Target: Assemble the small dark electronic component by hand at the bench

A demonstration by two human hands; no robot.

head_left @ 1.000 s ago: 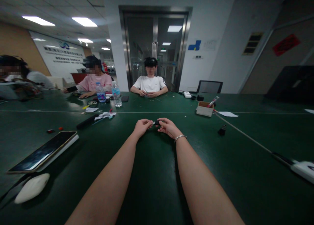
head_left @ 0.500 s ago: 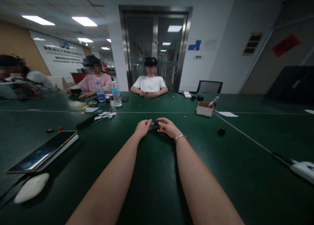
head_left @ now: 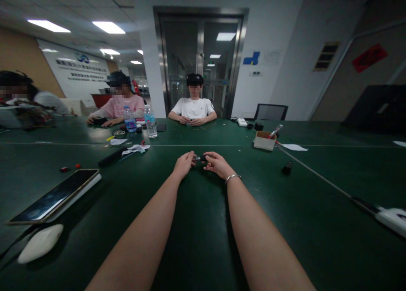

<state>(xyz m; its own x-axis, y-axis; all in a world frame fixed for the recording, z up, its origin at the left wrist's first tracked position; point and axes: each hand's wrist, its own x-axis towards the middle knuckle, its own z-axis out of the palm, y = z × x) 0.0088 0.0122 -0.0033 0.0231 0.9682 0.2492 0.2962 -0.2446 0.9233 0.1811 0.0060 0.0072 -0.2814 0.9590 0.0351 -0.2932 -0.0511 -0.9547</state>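
Silver bracelet point(head_left: 233, 177) glinting, the right hand point(head_left: 219, 166) is pinching the black stick point(head_left: 203, 158) at centre; the left hand point(head_left: 183, 165) is curling beside its metal tip point(head_left: 198, 158), grip unclear. A loosening pinch would be risking a drop onto the table point(head_left: 201, 219).

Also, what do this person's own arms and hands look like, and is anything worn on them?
The left arm and right arm show no sleeves in view. The left hand and right hand are ungloved. A thin, shiny, silver-coloured bracelet circles the right wrist; the left wrist has none. Any finer pattern on it is too small to tell.
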